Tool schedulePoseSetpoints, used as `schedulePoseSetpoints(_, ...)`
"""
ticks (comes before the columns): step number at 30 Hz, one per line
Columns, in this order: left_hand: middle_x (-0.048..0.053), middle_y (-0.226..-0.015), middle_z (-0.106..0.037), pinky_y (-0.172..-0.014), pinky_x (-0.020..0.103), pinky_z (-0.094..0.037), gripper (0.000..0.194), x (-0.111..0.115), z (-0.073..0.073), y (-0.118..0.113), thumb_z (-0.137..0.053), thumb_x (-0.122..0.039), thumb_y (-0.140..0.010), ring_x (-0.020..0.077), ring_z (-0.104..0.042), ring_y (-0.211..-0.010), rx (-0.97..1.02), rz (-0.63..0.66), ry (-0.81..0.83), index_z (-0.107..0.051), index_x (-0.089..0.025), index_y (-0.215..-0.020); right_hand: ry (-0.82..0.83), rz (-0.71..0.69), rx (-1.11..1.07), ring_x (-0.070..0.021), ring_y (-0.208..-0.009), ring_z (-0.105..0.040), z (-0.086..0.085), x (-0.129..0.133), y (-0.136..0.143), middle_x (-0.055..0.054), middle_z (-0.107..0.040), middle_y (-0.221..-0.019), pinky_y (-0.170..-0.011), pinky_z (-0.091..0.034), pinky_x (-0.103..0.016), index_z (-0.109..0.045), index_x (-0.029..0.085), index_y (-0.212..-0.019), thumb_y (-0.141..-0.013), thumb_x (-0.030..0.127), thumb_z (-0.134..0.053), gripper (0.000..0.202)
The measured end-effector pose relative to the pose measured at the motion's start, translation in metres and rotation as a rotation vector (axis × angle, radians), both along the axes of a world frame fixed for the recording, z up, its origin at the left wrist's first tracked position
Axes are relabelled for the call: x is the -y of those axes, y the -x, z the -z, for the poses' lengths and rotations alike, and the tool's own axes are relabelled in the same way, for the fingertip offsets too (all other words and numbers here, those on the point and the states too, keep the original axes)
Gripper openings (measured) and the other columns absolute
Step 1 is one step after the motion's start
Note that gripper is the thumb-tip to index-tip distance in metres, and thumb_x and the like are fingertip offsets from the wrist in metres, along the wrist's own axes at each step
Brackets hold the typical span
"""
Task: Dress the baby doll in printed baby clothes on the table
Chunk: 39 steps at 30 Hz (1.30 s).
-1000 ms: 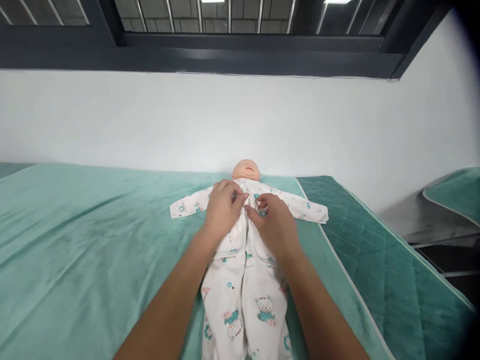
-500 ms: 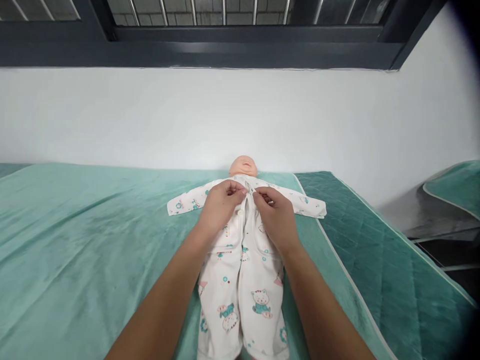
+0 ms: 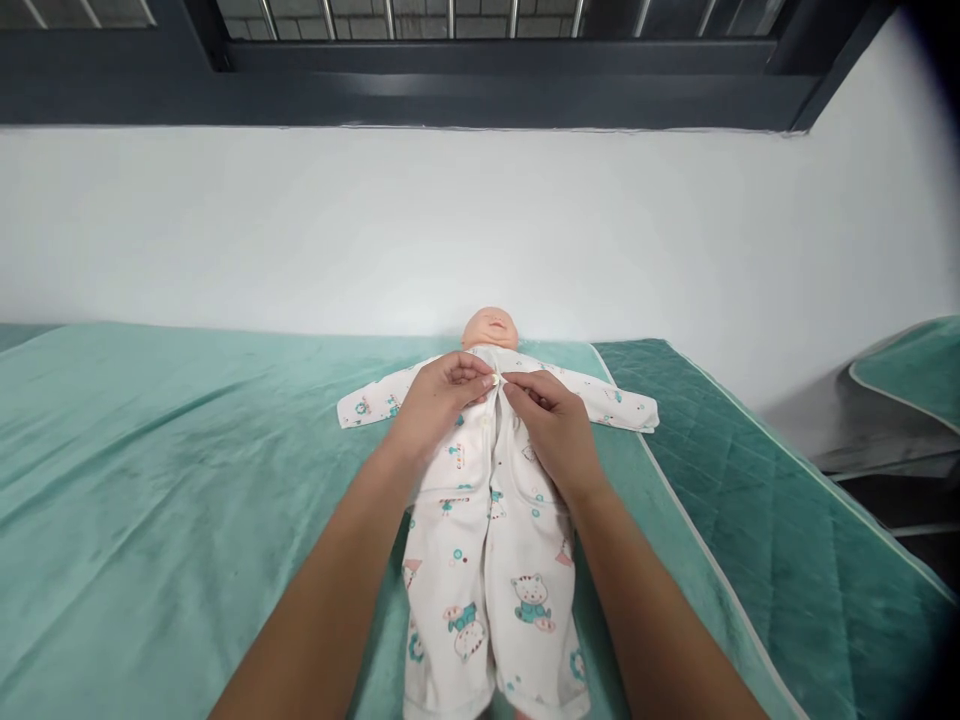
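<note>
A baby doll point(image 3: 490, 328) lies on its back, its head toward the wall, dressed in a white long-sleeved baby jacket point(image 3: 472, 450) and white trousers point(image 3: 450, 580) with cartoon prints. At the chest, the fingertips of my left hand point(image 3: 442, 400) pinch the jacket's front edge by a small pale button point(image 3: 496, 379). My right hand point(image 3: 553, 420) pinches the opposite front edge, its fingertips almost touching the left ones. Both sleeves stretch out sideways. My fingers partly cover the upper opening of the jacket.
The doll rests on a light green cover point(image 3: 187, 480). To the right lies a darker quilted green mat point(image 3: 787, 500). Behind stand a white wall point(image 3: 375, 230) and a dark window frame point(image 3: 487, 90) with bars. Another green padded piece point(image 3: 915, 370) is at the far right.
My hands have drawn closer together at the chest, bringing the jacket's two front edges together. The button now shows between my fingertips. The view has shifted slightly.
</note>
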<state>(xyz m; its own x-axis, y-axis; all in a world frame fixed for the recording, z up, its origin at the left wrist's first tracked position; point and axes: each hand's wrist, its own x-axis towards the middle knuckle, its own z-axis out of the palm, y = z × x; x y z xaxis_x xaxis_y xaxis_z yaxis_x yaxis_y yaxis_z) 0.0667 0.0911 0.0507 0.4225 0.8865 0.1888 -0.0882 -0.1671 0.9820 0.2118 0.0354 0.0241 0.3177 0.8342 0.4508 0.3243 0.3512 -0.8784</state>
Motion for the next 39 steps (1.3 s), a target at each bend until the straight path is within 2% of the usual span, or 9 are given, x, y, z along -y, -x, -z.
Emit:
schedulePoseSetpoints(7, 0.000, -0.081, -0.063, -0.073, 0.026, -0.047, 0.018, 0.000, 0.002, -0.005, -0.071, -0.029, -0.075, 0.0122, -0.060, -0.076, -0.043, -0.066, -0.048, -0.062, -0.019, -0.087, 0.127, -0.091, -0.052, -0.0124, -0.065, -0.046, 0.001, -0.002, -0.006, 0.001, -0.062, -0.081, -0.064, -0.041, -0.027, -0.071, 0.021, -0.102, -0.081, 0.035, -0.065, 0.026)
schedulePoseSetpoints(13, 0.001, -0.083, -0.067, -0.073, 0.027, -0.048, 0.023, 0.001, 0.000, -0.002, -0.064, -0.034, -0.081, 0.0146, -0.063, -0.078, -0.146, -0.037, -0.114, -0.061, -0.023, -0.100, 0.078, -0.014, 0.186, -0.0137, -0.068, -0.047, -0.004, 0.000, -0.001, 0.001, -0.063, -0.081, -0.069, -0.041, -0.028, -0.066, 0.023, -0.097, -0.080, 0.027, -0.064, 0.018)
schedulePoseSetpoints(16, -0.001, -0.080, -0.066, -0.071, 0.026, -0.047, 0.025, 0.002, 0.001, -0.003, -0.060, -0.035, -0.083, 0.0145, -0.063, -0.077, -0.198, -0.047, -0.147, -0.060, -0.024, -0.106, 0.065, 0.010, 0.248, -0.0143, -0.070, -0.050, -0.003, 0.000, 0.001, 0.002, -0.064, -0.081, -0.070, -0.041, -0.028, -0.061, 0.023, -0.103, -0.079, 0.024, -0.064, 0.024)
schedulePoseSetpoints(21, -0.001, -0.081, -0.066, -0.066, 0.025, -0.045, 0.024, 0.002, 0.006, -0.010, -0.061, -0.031, -0.081, 0.0137, -0.062, -0.074, -0.249, -0.115, -0.174, -0.061, -0.023, -0.104, 0.012, 0.002, 0.305, -0.0151, -0.072, -0.053, 0.001, 0.000, 0.001, 0.002, -0.063, -0.082, -0.071, -0.042, -0.028, -0.057, 0.023, -0.112, -0.081, 0.023, -0.061, 0.031)
schedulePoseSetpoints(26, 0.000, -0.082, -0.067, -0.063, 0.025, -0.044, 0.017, 0.003, 0.004, -0.009, -0.056, -0.027, -0.083, 0.0131, -0.061, -0.070, -0.233, -0.104, -0.173, -0.062, -0.023, -0.099, 0.017, -0.015, 0.286, -0.0150, -0.073, -0.052, 0.003, 0.001, 0.002, 0.002, -0.064, -0.083, -0.073, -0.042, -0.029, -0.057, 0.023, -0.113, -0.083, 0.025, -0.061, 0.031)
schedulePoseSetpoints(31, -0.001, -0.079, -0.065, -0.062, 0.024, -0.042, 0.015, 0.004, 0.003, -0.008, -0.052, -0.024, -0.085, 0.0131, -0.059, -0.069, -0.348, -0.126, -0.305, -0.061, -0.024, -0.097, 0.021, -0.015, 0.275, -0.0152, -0.074, -0.050, 0.006, 0.001, 0.003, 0.001, -0.063, -0.084, -0.073, -0.042, -0.028, -0.058, 0.024, -0.115, -0.083, 0.024, -0.061, 0.032)
schedulePoseSetpoints(35, -0.001, -0.080, -0.064, -0.061, 0.024, -0.042, 0.017, 0.004, 0.003, -0.007, -0.051, -0.022, -0.086, 0.0134, -0.059, -0.069, -0.349, -0.112, -0.288, -0.056, -0.024, -0.101, 0.022, -0.024, 0.128, -0.0127, -0.067, -0.047, 0.009, 0.001, 0.001, 0.000, -0.061, -0.090, -0.068, -0.042, -0.027, -0.060, 0.023, -0.109, -0.086, 0.030, -0.060, 0.025)
schedulePoseSetpoints(37, -0.002, -0.079, -0.063, -0.060, 0.024, -0.042, 0.016, 0.004, 0.002, -0.006, -0.049, -0.022, -0.087, 0.0140, -0.059, -0.068, -0.355, -0.093, -0.277, -0.055, -0.025, -0.101, 0.053, -0.026, 0.040, -0.0118, -0.065, -0.047, 0.010, 0.001, 0.000, 0.001, -0.059, -0.086, -0.064, -0.041, -0.026, -0.061, 0.023, -0.105, -0.088, 0.033, -0.057, 0.020)
schedulePoseSetpoints(39, -0.001, -0.078, -0.063, -0.061, 0.025, -0.040, 0.015, 0.005, 0.001, -0.006, -0.047, -0.020, -0.088, 0.0149, -0.058, -0.069, -0.425, -0.102, -0.334, -0.055, -0.025, -0.099, 0.075, -0.009, 0.037, -0.0118, -0.065, -0.047, 0.013, -0.001, -0.001, 0.002, -0.057, -0.082, -0.064, -0.040, -0.025, -0.061, 0.023, -0.102, -0.087, 0.032, -0.058, 0.017)
